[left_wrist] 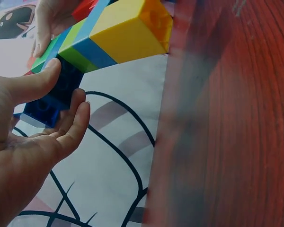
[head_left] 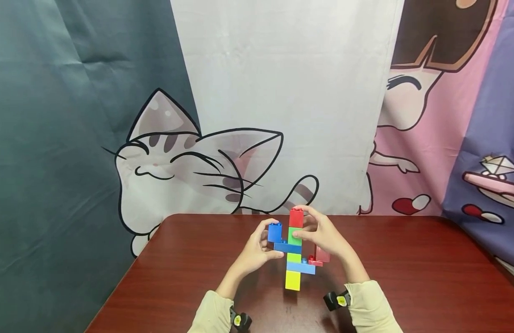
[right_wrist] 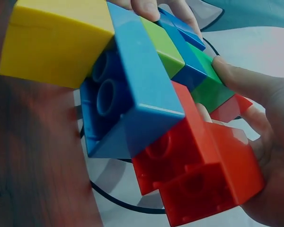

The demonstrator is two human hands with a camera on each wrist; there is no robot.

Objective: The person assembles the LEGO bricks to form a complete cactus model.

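Both hands hold a tower of toy building bricks upright above the table. From the top down it has a red brick (head_left: pixel 296 218), a green brick (head_left: pixel 295 236), a blue brick, a lime brick (head_left: pixel 294 257), a lighter blue brick (head_left: pixel 300 267) and a yellow brick (head_left: pixel 292 280). My left hand (head_left: pixel 253 252) grips the left-hand branch, which carries an upright blue brick (head_left: pixel 275 232). With thumb and fingers, my right hand (head_left: pixel 325 236) pinches the tower around its green brick. Joined red bricks (right_wrist: pixel 199 156) branch off to the right, below that hand.
A dark reddish wooden table (head_left: pixel 165 286) lies under the hands, its far edge close behind the tower. Behind it hangs a printed curtain (head_left: pixel 290 83) with a cartoon cat. Each wrist wears a strapped black camera (head_left: pixel 241 320).
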